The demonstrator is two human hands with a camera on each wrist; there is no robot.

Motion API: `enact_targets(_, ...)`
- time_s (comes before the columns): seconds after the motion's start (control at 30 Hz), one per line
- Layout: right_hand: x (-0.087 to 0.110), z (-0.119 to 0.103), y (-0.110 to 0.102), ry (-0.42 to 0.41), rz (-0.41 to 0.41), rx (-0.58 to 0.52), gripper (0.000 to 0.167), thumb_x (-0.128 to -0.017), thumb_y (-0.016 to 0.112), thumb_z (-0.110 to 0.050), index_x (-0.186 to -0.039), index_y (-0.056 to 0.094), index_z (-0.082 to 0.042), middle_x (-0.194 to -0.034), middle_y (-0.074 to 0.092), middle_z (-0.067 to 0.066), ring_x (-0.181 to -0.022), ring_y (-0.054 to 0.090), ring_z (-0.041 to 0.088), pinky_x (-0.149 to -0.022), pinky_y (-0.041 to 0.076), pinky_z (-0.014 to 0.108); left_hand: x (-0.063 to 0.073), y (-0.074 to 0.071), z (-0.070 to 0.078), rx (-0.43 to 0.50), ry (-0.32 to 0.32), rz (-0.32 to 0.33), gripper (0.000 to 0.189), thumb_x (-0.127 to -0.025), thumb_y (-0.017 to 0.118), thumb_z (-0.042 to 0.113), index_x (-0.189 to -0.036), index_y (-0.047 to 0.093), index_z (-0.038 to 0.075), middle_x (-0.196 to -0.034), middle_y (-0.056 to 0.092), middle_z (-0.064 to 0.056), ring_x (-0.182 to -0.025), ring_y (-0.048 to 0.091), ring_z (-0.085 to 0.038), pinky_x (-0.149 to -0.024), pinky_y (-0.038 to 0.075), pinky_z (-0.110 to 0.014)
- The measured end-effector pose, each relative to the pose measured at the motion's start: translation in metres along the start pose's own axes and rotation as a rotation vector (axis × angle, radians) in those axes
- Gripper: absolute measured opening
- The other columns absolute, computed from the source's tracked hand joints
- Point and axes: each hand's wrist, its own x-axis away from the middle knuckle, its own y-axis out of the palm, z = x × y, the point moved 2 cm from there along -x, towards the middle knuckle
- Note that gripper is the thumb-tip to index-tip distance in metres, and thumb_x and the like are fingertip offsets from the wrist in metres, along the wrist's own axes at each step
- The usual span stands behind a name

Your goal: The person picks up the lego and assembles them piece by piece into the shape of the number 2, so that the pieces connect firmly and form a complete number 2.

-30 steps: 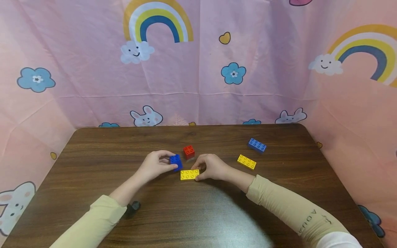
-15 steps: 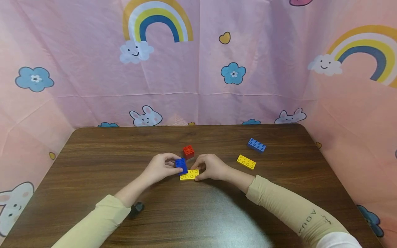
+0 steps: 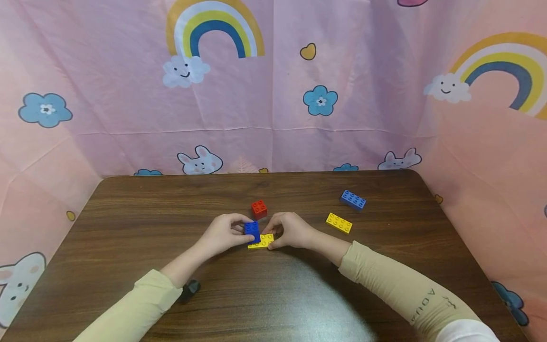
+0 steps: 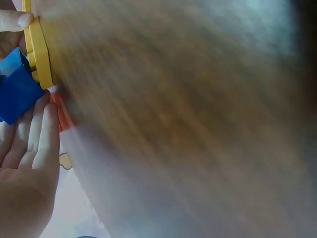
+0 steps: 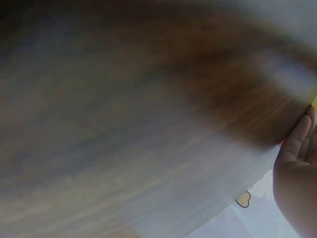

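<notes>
In the head view my left hand point(image 3: 226, 232) pinches a dark blue toy brick point(image 3: 252, 231) between thumb and fingers. That brick is over the left end of a yellow brick point(image 3: 267, 241), covering part of its studs. My right hand point(image 3: 292, 231) holds the yellow brick at its right end with thumb and fingertips. Seen from the left wrist, the blue brick point(image 4: 20, 94) is tilted against the studded side of the yellow brick point(image 4: 42, 54); whether they are joined I cannot tell. Only a sliver of yellow brick point(image 5: 314, 99) shows in the right wrist view.
A small red brick point(image 3: 259, 209) lies just behind the hands. Further right on the wooden table point(image 3: 273, 294) are another yellow brick point(image 3: 339, 223) and a lighter blue brick point(image 3: 353, 199). A small dark object point(image 3: 190, 289) shows beside the left sleeve. Patterned cloth surrounds the table.
My left hand has moved right and slightly nearer, bringing the blue brick from beside the yellow brick to over its left end. The right hand has stayed put.
</notes>
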Motion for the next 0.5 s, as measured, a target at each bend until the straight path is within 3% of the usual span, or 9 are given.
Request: enact_targets(0.5,0.0001,-0.0004,0.0002,0.006,0.000,-0.018,0.028,-0.081,0.094,-0.010,-0.106,0.082,-0.008,-0.102,0.076,0.003,-0.094,0.068,0.010,-0.085,0.060,0.016,0.0023,0.0024,-0.0006,-0.009,0.047,-0.021,0.035,-0.091,0.084,0.006,-0.122,0.073,-0.003,-0.122,0.075,-0.023,-0.109,0.077,-0.034,-0.091,0.067,-0.039)
